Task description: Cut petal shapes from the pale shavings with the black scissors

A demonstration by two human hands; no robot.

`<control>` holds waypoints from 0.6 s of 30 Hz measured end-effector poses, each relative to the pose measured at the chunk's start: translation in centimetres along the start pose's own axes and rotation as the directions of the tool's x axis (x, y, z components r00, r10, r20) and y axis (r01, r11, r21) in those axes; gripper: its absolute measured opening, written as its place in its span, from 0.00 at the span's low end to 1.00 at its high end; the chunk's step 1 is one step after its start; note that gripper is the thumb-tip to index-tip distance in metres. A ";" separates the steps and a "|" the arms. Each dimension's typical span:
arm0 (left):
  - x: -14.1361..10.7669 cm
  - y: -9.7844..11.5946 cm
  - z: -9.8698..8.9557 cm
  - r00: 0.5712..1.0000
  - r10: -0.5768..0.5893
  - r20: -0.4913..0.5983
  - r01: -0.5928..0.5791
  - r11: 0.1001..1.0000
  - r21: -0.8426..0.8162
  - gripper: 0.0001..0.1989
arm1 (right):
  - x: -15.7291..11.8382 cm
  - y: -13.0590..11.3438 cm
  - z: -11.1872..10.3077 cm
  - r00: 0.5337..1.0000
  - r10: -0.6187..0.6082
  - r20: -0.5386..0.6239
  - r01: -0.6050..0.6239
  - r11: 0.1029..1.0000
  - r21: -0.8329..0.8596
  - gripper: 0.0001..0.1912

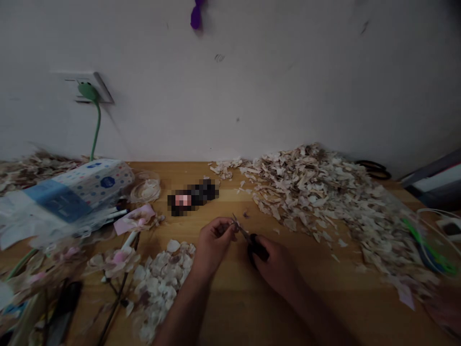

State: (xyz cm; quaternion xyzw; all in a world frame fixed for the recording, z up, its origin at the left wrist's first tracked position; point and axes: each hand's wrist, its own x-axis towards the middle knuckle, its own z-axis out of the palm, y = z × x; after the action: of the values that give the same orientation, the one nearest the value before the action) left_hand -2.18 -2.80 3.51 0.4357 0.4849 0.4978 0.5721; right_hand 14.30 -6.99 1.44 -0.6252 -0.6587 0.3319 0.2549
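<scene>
Left fingers [226,234] pinch a small pale flake [235,226], seemingly steadying it for black-handled metal scissors [257,247] gripped by right fingers [268,244].

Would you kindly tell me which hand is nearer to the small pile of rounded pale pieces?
The left hand, just right of the far end of the pile of rounded pale pieces. The right hand is farther right, holding the scissors.
</scene>
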 end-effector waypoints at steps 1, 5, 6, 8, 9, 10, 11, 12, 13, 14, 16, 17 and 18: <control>0.0 0.0 0.0 1.000 -0.008 0.005 0.008 1.000 -0.004 0.15 | 0.0 0.0 0.0 1.000 -0.002 -0.001 0.002 1.000 -0.002 0.11; 0.1 -0.1 -0.2 0.998 -0.059 -0.006 0.058 0.995 -0.077 0.15 | 0.0 0.3 0.1 1.000 -0.001 0.003 0.000 1.000 0.006 0.12; 0.1 -0.1 -0.2 0.998 -0.069 -0.012 0.068 0.993 -0.097 0.14 | 0.0 0.3 0.1 1.000 -0.001 0.005 0.001 1.000 0.011 0.12; 0.1 -0.2 -0.1 0.996 -0.083 -0.025 0.080 0.989 -0.122 0.14 | 0.1 0.5 0.2 1.000 -0.002 0.000 0.002 1.000 0.006 0.13; 0.0 -0.1 -0.1 0.996 -0.087 -0.030 0.083 0.989 -0.126 0.14 | 0.1 0.5 0.2 1.000 -0.003 -0.007 0.003 1.000 -0.001 0.14; 0.0 -0.1 -0.1 0.995 -0.089 -0.033 0.084 0.989 -0.124 0.13 | 0.1 0.5 0.2 1.000 -0.003 -0.012 0.003 1.000 -0.008 0.14; 0.0 0.0 -0.1 0.995 -0.090 -0.032 0.086 0.990 -0.115 0.13 | 0.1 0.5 0.2 1.000 -0.002 -0.011 0.002 1.000 -0.014 0.14; 0.0 0.0 -0.2 0.996 -0.089 -0.027 0.086 0.991 -0.103 0.13 | 0.1 0.5 0.2 1.000 -0.002 -0.005 0.002 1.000 -0.016 0.13; 0.0 0.0 -0.2 0.996 -0.086 -0.023 0.083 0.993 -0.089 0.14 | 0.1 0.5 0.2 1.000 -0.001 0.002 0.001 1.000 -0.013 0.13; 0.0 0.0 -0.3 0.996 -0.082 -0.020 0.080 0.994 -0.074 0.14 | 0.1 0.5 0.2 1.000 -0.003 0.008 0.003 1.000 -0.008 0.12; 0.0 0.0 -0.4 0.997 -0.071 -0.021 0.070 0.996 -0.048 0.14 | 0.1 0.4 0.2 1.000 -0.008 0.008 0.008 1.000 0.002 0.12; 0.0 -0.1 -0.5 0.998 -0.066 -0.021 0.065 0.997 -0.039 0.14 | 0.1 0.3 0.1 1.000 -0.010 0.004 0.010 1.000 0.007 0.12; 0.0 -0.1 -0.5 0.998 -0.061 -0.019 0.061 0.998 -0.031 0.14 | 0.1 0.3 0.1 1.000 -0.011 0.001 0.011 1.000 0.010 0.12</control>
State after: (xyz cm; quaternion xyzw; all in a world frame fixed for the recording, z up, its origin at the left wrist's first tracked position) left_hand -2.64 -2.82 3.33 0.4068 0.4960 0.4918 0.5887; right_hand 14.39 -6.91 1.12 -0.6202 -0.6605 0.3340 0.2597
